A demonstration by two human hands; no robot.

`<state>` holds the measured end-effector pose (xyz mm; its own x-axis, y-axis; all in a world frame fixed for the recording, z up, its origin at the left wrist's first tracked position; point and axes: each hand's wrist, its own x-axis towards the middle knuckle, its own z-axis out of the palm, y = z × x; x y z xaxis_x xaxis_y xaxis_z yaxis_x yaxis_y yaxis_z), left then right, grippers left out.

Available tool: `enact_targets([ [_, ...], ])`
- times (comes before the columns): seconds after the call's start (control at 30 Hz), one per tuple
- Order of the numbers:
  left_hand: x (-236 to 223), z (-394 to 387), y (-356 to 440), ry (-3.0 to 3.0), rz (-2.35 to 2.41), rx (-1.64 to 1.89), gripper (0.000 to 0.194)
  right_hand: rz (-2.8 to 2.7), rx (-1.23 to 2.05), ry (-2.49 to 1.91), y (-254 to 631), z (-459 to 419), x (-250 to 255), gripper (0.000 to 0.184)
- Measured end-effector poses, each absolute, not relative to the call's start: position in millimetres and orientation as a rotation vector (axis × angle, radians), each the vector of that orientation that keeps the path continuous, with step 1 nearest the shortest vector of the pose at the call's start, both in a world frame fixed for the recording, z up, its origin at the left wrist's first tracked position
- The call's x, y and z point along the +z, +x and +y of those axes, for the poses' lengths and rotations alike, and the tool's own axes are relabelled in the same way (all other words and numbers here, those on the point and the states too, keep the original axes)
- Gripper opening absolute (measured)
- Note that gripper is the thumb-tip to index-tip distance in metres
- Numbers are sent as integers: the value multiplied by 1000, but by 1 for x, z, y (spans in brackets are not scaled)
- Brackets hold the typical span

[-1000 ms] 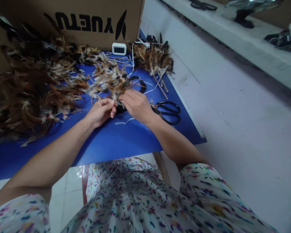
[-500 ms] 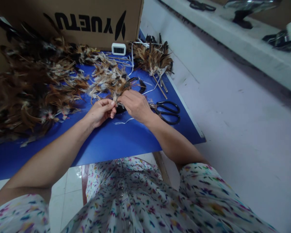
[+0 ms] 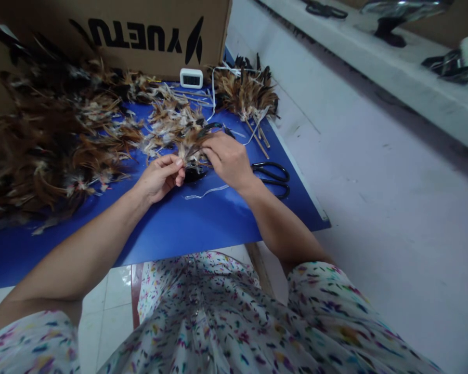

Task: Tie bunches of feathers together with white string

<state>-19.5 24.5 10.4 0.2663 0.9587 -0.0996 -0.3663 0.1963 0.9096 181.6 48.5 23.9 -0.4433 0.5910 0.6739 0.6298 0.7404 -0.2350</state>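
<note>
My left hand (image 3: 160,177) is closed in a pinch on the base of a small bundle of brown and white feathers (image 3: 189,147), just above the blue table top (image 3: 203,223). My right hand (image 3: 228,158) reaches to the upper part of that same bundle, its fingers curled among the feathers. A thin white strip (image 3: 206,192) lies on the blue surface below both hands. Black scissors (image 3: 273,178) rest right of my right wrist, partly hidden by it.
A large heap of brown feathers (image 3: 42,140) covers the left of the table. A tied feather cluster with sticks (image 3: 245,93) lies at the back right. A brown cardboard box (image 3: 140,31) and a small white timer (image 3: 191,78) stand behind. A grey floor (image 3: 374,182) runs along the right.
My right hand has moved up and away from me, from the bundle's base to its upper feathers, uncovering more of the white strip. My left hand has barely shifted.
</note>
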Motion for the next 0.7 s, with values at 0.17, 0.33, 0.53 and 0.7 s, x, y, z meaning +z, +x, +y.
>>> enact_targets([
  [0.17,13,26,-20,811,795,1225,20,-2065,31,-1028,190,58,21,24],
  [0.33,12,28,-22,762,833,1297,22,-2189,138,-1156,185,59,15,18],
  [0.53,10,30,-23,761,827,1303,20,-2321,276,-1246,174,51,12,14],
  [0.7,11,30,-22,772,844,1314,21,-2388,263,-1276,172,44,12,21],
])
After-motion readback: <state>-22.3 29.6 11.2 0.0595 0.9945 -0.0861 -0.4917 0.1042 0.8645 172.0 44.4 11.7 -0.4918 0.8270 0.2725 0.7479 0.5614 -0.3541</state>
